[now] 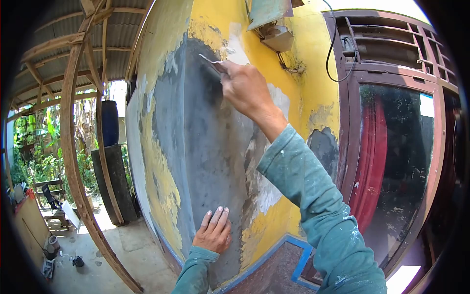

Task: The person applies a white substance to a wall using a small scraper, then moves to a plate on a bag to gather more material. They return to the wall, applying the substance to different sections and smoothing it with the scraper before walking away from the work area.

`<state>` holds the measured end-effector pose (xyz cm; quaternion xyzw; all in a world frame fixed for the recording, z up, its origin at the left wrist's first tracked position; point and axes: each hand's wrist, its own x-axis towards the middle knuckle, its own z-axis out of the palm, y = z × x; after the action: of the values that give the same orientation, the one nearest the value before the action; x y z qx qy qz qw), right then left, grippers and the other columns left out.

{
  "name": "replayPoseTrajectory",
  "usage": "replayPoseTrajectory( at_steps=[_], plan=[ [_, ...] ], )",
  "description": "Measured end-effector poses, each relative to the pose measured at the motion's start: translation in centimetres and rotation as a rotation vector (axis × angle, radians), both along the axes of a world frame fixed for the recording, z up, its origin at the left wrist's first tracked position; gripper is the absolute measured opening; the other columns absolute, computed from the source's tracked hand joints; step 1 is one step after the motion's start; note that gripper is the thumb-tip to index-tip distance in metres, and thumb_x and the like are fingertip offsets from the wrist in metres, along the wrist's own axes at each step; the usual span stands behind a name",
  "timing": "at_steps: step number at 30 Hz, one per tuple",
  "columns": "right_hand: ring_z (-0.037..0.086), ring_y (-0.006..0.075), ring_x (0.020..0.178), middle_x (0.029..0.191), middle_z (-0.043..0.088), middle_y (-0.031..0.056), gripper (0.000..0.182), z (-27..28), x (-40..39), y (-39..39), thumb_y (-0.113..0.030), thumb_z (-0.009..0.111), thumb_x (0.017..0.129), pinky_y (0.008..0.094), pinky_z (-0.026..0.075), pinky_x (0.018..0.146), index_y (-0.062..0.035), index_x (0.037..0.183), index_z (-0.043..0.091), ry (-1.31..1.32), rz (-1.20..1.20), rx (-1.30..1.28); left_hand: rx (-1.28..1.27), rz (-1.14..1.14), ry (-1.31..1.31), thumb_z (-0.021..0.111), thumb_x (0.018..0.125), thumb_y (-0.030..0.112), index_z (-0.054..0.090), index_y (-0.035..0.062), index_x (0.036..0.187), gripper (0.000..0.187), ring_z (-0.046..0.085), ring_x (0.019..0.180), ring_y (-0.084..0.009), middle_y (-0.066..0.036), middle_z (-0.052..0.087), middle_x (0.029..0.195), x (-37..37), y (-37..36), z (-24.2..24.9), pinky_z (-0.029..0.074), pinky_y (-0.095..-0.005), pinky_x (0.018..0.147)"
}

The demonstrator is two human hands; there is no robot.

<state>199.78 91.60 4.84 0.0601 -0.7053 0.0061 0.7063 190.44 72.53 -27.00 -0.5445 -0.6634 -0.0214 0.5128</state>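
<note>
Far to our left the yard opens out under a tin roof [73, 24] held on curved wooden posts [71, 142], with a dark barrel [109, 122] standing on a dark pillar and green plants behind; none of that is close enough to get in our way.

Moving in, our left hand [214, 230] lies flat on the wall [196, 147], fingers stretched out and together, holding nothing, palm pressed to the bare grey patch low down near the corner. We judge it serves us best kept there as a brace, well below the tool, so that loosened flakes do not land on it and our weight stays steady.

Higher up, our right hand [247, 88] is closed around the handle of a scraper [211, 62], whose thin metal blade touches the wall at the top of the grey patch, right where the yellow paint [303, 78] begins. To do this well, we would say the blade should lie at a low angle to the surface and catch the edge of the old paint, working from bare plaster into the coat rather than digging at the middle of it.

Just right of the blade hang a small box [278, 36] and a black cable [333, 54]; we should keep our strokes clear of them. Further right stands the red-brown window frame [350, 127] with its dark glass [396, 161], near enough that a slip of the scraper could mark it.
</note>
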Motion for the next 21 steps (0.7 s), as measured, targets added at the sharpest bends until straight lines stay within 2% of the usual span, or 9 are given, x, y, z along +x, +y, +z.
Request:
replayPoseTrajectory(
  at_steps=[2,4,6,9,11,14,16,20,21],
  plan=[
    [0.069,0.0399,0.089,0.092,0.071,0.0228,0.028,1.3,0.5,4.1,-0.01,0.056,0.085,0.0448,0.054,0.08,-0.0026,0.109,0.069,0.129,0.059,-0.108,-0.003,0.006,0.023,0.068,0.077,0.025,0.069,0.0136,0.105,0.03,0.046,0.137,-0.0227,-0.007,0.055,0.143,0.0,-0.1,0.3,0.028,-0.0444,0.119],
    [0.069,0.0406,0.091,0.092,0.071,0.0239,0.028,3.1,1.2,8.4,-0.016,0.057,0.086,0.0461,0.053,0.08,-0.0028,0.106,0.071,0.061,-0.04,-0.386,-0.017,0.0,0.03,0.064,0.081,0.027,0.068,0.0121,0.106,0.03,0.047,0.136,-0.023,-0.008,0.055,0.143,-0.2,-0.1,0.1,0.031,-0.0439,0.117],
    [0.066,0.0444,0.101,0.104,0.07,0.0268,0.034,4.9,0.0,12.9,-0.027,0.054,0.094,0.0518,0.051,0.087,-0.0027,0.11,0.07,-0.065,-0.077,-0.522,-0.013,-0.002,0.03,0.064,0.081,0.026,0.068,0.0119,0.106,0.029,0.047,0.136,-0.023,-0.008,0.055,0.143,-0.2,-0.1,0.1,0.031,-0.0437,0.117],
    [0.064,0.0442,0.106,0.11,0.069,0.0258,0.037,5.9,-1.1,13.1,-0.031,0.053,0.096,0.0514,0.05,0.088,-0.0021,0.11,0.071,-0.129,-0.109,-0.61,-0.002,-0.004,0.038,0.062,0.083,0.025,0.068,0.0116,0.106,0.028,0.047,0.136,-0.023,-0.008,0.055,0.142,-0.4,-0.1,-0.1,0.031,-0.0435,0.117],
    [0.064,0.0441,0.106,0.11,0.069,0.0257,0.039,6.3,-2.1,12.4,-0.034,0.053,0.096,0.0513,0.05,0.088,-0.002,0.11,0.071,-0.117,-0.08,-0.587,0.005,-0.008,0.045,0.062,0.083,0.024,0.068,0.0114,0.106,0.027,0.047,0.136,-0.023,-0.008,0.055,0.142,-0.4,0.0,0.0,0.031,-0.0435,0.117],
    [0.066,0.0442,0.1,0.104,0.07,0.0247,0.031,5.5,-1.8,8.9,-0.026,0.055,0.092,0.0515,0.051,0.086,-0.009,0.112,0.071,-0.052,-0.125,-0.383,-0.005,-0.01,0.034,0.061,0.084,0.023,0.068,0.0111,0.105,0.025,0.048,0.135,-0.023,-0.008,0.056,0.141,-0.3,-0.1,0.0,0.031,-0.0435,0.117],
    [0.065,0.0444,0.099,0.102,0.069,0.0252,0.028,4.7,-2.0,7.6,-0.024,0.056,0.091,0.0506,0.05,0.086,-0.0084,0.11,0.071,-0.05,-0.133,-0.343,0.003,-0.021,0.036,0.061,0.084,0.023,0.068,0.0107,0.104,0.025,0.048,0.135,-0.0232,-0.008,0.056,0.14,-0.3,-0.1,0.0,0.031,-0.0434,0.118],
    [0.065,0.0431,0.095,0.098,0.069,0.0252,0.026,0.2,-1.0,4.6,-0.021,0.058,0.091,0.0476,0.051,0.082,-0.0087,0.11,0.07,-0.064,-0.143,-0.196,0.007,-0.019,0.031,0.061,0.084,0.024,0.068,0.0105,0.104,0.025,0.048,0.135,-0.0232,-0.008,0.057,0.14,-0.3,-0.1,0.0,0.031,-0.0432,0.118],
    [0.067,0.0416,0.092,0.096,0.069,0.0242,0.026,-0.6,-0.9,4.3,-0.021,0.058,0.091,0.0461,0.052,0.08,-0.0084,0.111,0.069,-0.085,-0.179,-0.129,0.008,-0.013,0.033,0.066,0.079,0.023,0.069,0.0127,0.104,0.028,0.047,0.136,-0.0228,-0.007,0.056,0.141,-0.4,0.0,-0.2,0.029,-0.0438,0.119]
  ],
)
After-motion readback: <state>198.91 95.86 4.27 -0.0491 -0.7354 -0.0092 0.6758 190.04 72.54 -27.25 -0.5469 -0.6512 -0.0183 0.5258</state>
